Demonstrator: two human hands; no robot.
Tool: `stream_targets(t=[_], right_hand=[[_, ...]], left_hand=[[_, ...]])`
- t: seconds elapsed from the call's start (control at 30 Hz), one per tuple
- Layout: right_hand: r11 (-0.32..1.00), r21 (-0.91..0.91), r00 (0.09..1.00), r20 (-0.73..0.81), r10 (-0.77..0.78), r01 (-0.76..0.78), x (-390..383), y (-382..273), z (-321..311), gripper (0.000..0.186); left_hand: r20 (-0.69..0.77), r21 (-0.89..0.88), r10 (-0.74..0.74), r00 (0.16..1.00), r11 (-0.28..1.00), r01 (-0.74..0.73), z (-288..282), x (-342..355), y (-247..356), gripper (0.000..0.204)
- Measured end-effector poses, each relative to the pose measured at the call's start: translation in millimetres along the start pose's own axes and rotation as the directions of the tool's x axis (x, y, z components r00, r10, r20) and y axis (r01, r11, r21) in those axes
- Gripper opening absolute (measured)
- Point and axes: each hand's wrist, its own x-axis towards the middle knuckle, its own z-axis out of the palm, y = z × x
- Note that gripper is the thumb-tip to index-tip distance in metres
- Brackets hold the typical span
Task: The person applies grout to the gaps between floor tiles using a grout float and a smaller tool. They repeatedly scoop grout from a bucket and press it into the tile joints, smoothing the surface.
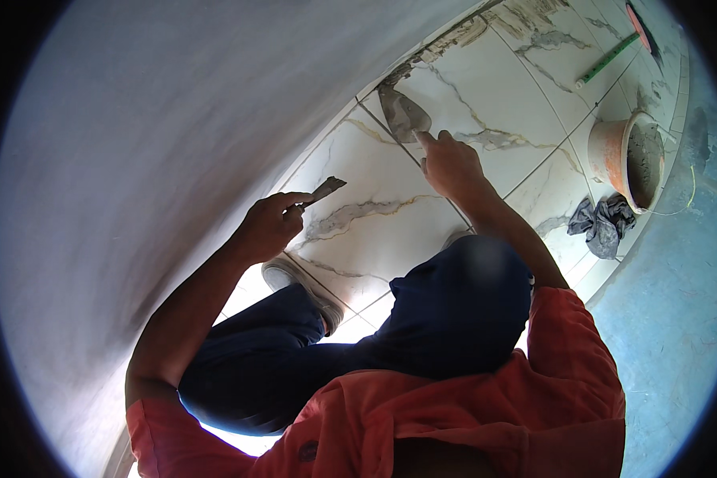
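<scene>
Closed around the handle of a small putty knife (325, 190) is my left hand (272, 226); the blade points up and to the right over the tiles. My right hand (452, 166) grips a pointing trowel (401, 113), its handle mostly hidden in my fingers. The trowel's grey, mortar-smeared blade lies close to the joint where the wall meets the floor. Under both tools are white marbled floor tiles (358, 219) with grey and gold veins. Grey mortar (454, 40) is smeared along the wall's foot beyond the trowel.
A bucket (609, 155) holding grey mortar stands on the right, with a crumpled dark plastic bag (603, 225) beside it. Farther back lies a brush with a green handle (609, 60). A pale wall (175, 103) rises close on the left; a blue wall (665, 319) is on the right.
</scene>
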Motion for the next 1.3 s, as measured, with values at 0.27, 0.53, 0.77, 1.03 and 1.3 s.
stream_targets(t=[0.27,0.53,0.77,1.03,1.3], right_hand=[[0.999,-0.006,0.999,-0.013,-0.038,0.038,3.7,0.1,0.2,0.049],[0.999,-0.014,0.999,-0.022,-0.030,0.030,3.9,5.5,3.9,0.050],[0.998,-0.009,0.996,-0.063,-0.069,0.069,-1.8,9.9,-3.0,0.045],[0.987,-0.104,0.978,-0.156,-0.139,0.124,-11.6,20.9,0.4,0.038],[0.997,-0.021,0.996,-0.050,-0.077,0.076,-31.9,41.6,-14.2,0.050]], left_hand=[[-0.246,0.203,0.343,0.907,0.933,-0.298,26.9,31.0,7.2,0.036],[-0.307,0.197,0.249,0.918,0.961,-0.195,79.5,131.0,61.4,0.045],[-0.360,0.225,0.174,0.917,0.970,-0.095,85.2,183.5,66.1,0.046],[-0.396,0.222,0.122,0.910,0.974,-0.034,85.6,222.6,94.9,0.047],[-0.556,0.073,0.063,0.829,0.997,-0.027,96.6,225.0,89.8,0.038]])
